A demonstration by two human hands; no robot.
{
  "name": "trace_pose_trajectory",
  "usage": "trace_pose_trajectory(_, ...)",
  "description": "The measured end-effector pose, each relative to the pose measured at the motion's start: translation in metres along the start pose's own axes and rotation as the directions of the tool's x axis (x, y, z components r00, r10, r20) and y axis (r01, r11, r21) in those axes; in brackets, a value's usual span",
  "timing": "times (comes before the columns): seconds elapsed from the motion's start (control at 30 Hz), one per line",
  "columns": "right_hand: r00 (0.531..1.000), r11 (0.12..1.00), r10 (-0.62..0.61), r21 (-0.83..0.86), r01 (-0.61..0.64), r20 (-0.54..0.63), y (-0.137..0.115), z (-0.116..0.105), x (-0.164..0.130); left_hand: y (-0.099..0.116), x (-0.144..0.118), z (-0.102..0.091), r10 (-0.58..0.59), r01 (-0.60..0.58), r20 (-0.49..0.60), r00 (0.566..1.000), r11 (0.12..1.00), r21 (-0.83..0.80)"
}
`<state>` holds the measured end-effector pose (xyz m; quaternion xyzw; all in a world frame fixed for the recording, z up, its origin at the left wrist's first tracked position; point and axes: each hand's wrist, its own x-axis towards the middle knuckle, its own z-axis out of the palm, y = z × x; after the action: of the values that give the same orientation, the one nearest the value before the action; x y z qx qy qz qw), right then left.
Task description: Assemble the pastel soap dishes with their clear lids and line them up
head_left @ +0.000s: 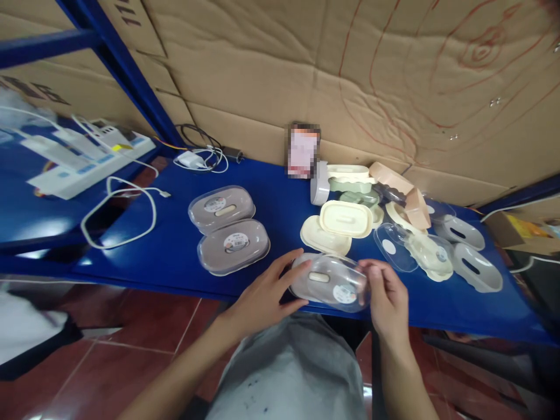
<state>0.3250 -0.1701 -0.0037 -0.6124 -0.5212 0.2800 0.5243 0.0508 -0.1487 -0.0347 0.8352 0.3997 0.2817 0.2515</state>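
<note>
Both hands hold 1 clear-lidded soap box [329, 282] at the near edge of the blue bench [175, 256], right in front of the person's body. The left hand [266, 294] cups the box's left end, its fingers [294, 269] stretched along the top and side of the lid, thumb low against the base. The right hand [387, 297] takes the right end, its fingers [366, 269] curled and pinching the lid's rim. Neither hand is spread free; each presses on the box.

The work in hand looks like seating the transparent lid on its tray. To do it well, I judge the 2 ends should be pressed evenly so the lid drops level, with the thumbs holding the base so it does not slide off the edge. Part of the box seems to overhang the bench's front lip, so a push toward the wall would give it better support.

Room is uneven. Left of the hands, 2 finished grey boxes [228, 230] lie side by side, apart from the held one, with bare blue surface between. Just behind the held box sit a cream lid [345, 219] on another cream tray, nearly touching it. To the right, a clutter of loose lids and trays [437, 245] crowds the bench toward its far end. A white cable [118, 213] loops further left, well clear. The freest spot for setting down is beside the grey boxes.
</note>
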Motion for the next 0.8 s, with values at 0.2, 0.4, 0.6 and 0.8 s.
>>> trace_pose_trajectory(0.2,0.966,0.944,-0.233,-0.211,0.253,0.116,0.003,0.021,0.015,-0.004,-0.002,0.006,0.104,-0.101,-0.048,0.993,0.993,0.068)
trace_pose_trajectory(0.4,0.956,0.932,-0.216,-0.250,0.263,0.199,0.003,0.036,0.024,-0.004,0.000,0.005,0.193,-0.191,-0.003,0.981,0.973,0.128)
trace_pose_trajectory(0.6,0.980,0.767,-0.095,-0.614,0.186,0.177,-0.016,0.050,0.038,0.001,0.003,0.000,0.226,-0.233,0.071,0.972,0.966,0.113)
trace_pose_trajectory(0.8,0.963,0.841,-0.126,-0.490,0.230,0.236,-0.020,0.044,0.036,-0.003,0.000,-0.001,0.115,-0.115,0.000,0.993,0.993,-0.017)
